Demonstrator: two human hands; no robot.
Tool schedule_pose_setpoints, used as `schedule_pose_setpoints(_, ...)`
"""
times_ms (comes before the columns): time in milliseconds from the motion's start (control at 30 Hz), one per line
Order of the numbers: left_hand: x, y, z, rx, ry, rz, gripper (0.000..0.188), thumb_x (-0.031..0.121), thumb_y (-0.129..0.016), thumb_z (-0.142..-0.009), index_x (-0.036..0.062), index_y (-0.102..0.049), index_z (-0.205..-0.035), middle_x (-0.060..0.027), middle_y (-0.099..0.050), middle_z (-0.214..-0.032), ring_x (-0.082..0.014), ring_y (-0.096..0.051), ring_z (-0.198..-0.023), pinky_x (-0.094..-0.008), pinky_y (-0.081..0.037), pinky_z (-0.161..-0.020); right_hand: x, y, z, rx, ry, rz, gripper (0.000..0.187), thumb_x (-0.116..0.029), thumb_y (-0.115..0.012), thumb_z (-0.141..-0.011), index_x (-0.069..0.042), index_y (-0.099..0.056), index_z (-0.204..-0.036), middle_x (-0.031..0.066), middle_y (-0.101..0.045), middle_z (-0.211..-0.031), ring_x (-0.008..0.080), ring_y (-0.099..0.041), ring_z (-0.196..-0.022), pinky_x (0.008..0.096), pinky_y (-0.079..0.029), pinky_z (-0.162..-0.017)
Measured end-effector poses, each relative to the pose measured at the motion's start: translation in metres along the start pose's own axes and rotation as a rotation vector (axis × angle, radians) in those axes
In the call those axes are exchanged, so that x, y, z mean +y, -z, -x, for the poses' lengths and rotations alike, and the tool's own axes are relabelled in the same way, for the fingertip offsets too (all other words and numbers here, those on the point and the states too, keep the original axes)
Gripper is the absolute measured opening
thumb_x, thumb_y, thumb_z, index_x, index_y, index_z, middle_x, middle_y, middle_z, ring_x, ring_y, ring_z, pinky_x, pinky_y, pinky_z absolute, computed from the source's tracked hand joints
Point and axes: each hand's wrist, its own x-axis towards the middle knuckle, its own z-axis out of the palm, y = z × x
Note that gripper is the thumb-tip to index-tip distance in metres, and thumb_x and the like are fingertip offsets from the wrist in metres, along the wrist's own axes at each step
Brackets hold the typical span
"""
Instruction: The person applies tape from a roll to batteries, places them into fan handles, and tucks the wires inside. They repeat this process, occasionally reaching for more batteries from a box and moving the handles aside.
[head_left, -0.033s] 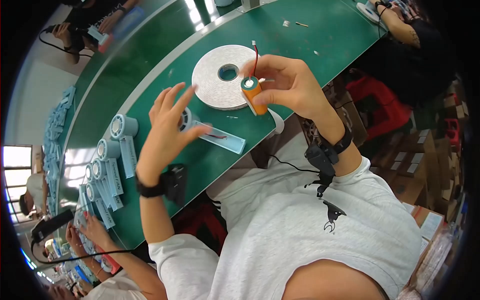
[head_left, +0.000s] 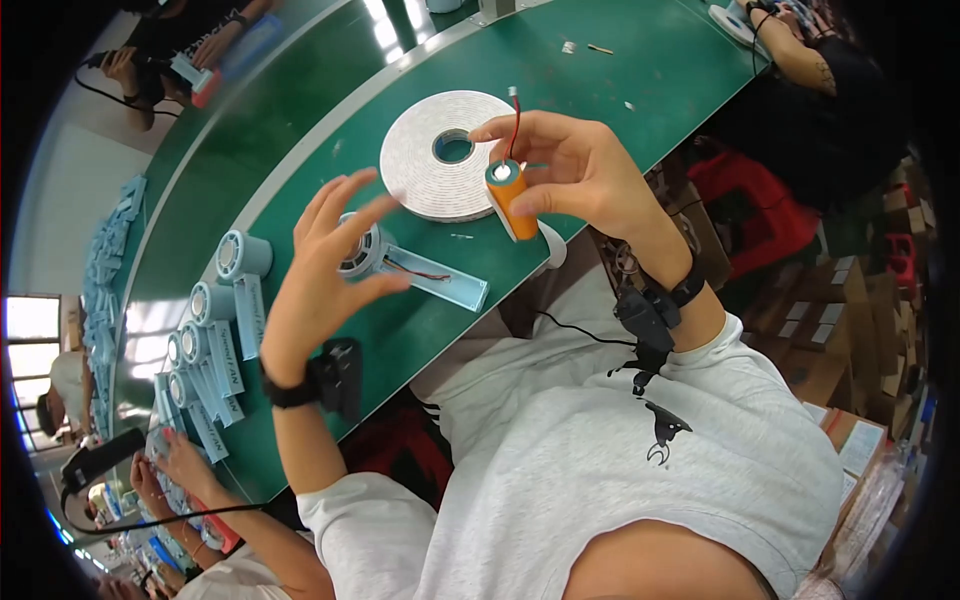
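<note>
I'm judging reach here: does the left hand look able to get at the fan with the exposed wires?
Likely yes: the left hand looks empty and spread open close to the fan, and nothing visible blocks the way, though its height is hard to judge.

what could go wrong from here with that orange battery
The battery might slip, since only the right hand holds it. Its wires, sticking up beside that hand, could snag. The fan wires, lying loose along the blue handle, might get pinched.
</note>
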Motion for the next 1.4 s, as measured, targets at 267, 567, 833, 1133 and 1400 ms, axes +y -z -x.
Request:
schedule_pose_setpoints(267,-0.018,-0.02,0.024,-0.132,-0.135,-0.311,0.018,0.008,-0.065,-0.07,0.0056,-0.062,-0.088,-0.0058,-0.046,-0.124,-0.0299,-0.035,-0.122,-0.0457,-0.026,-0.1,0.005,-0.016,-0.003,-0.146,-0.007,-0.018,0.033,0.008,-0.069,-0.064,0.004,-0.058,-0.095,0.0089,-0.058,-0.098,0.0155,-0.056,-0.087,0.027,-0.048,-0.079)
schedule_pose_setpoints(567,-0.028,-0.028,0.039,0.087,0.017,0.096,0.013,-0.002,-0.061,-0.071,0.0017,-0.05,-0.077,-0.0074,-0.055,-0.111,-0.0306,-0.042,-0.116,-0.0411,-0.031,-0.095,0.014,-0.069,0.011,-0.126,0.221,0.559,0.022,0.008,-0.067,-0.066,0.001,-0.059,-0.086,0.0089,-0.057,-0.081,0.0178,-0.058,-0.072,0.0238,-0.047,-0.061)
schedule_pose_setpoints(833,-0.031,-0.039,0.043,0.214,0.073,0.327,0.014,-0.003,-0.056,-0.076,0.0016,-0.043,-0.078,-0.0117,-0.055,-0.104,-0.0298,-0.047,-0.105,-0.0386,-0.03,-0.094,0.015,-0.076,-0.003,-0.306,0.13,0.792,0.01,0.003,-0.063,-0.07,0.002,-0.056,-0.077,0.0102,-0.055,-0.074,0.0233,-0.056,-0.063,0.0276,-0.044,-0.055)
schedule_pose_setpoints(1133,-0.03,-0.044,0.041,0.237,0.193,0.471,0.01,-0.001,-0.051,-0.082,-0.0012,-0.041,-0.08,-0.0141,-0.053,-0.11,-0.0283,-0.048,-0.091,-0.0326,-0.04,-0.081,0.009,-0.09,-0.051,-0.677,-0.116,0.989,0.008,0.0,-0.057,-0.07,0.003,-0.05,-0.069,0.0136,-0.052,-0.063,0.0299,-0.053,-0.058,0.0331,-0.042,-0.053)
schedule_pose_setpoints(1400,-0.029,-0.041,0.042,0.241,0.225,0.5,0.006,0.0,-0.049,-0.084,-0.0014,-0.043,-0.083,-0.0132,-0.052,-0.108,-0.0276,-0.047,-0.093,-0.032,-0.037,-0.084,0.035,-0.08,-0.061,-0.797,-0.068,0.861,0.012,-0.003,-0.06,-0.069,0.002,-0.05,-0.069,0.0138,-0.054,-0.065,0.0286,-0.054,-0.059,0.0353,-0.041,-0.052)
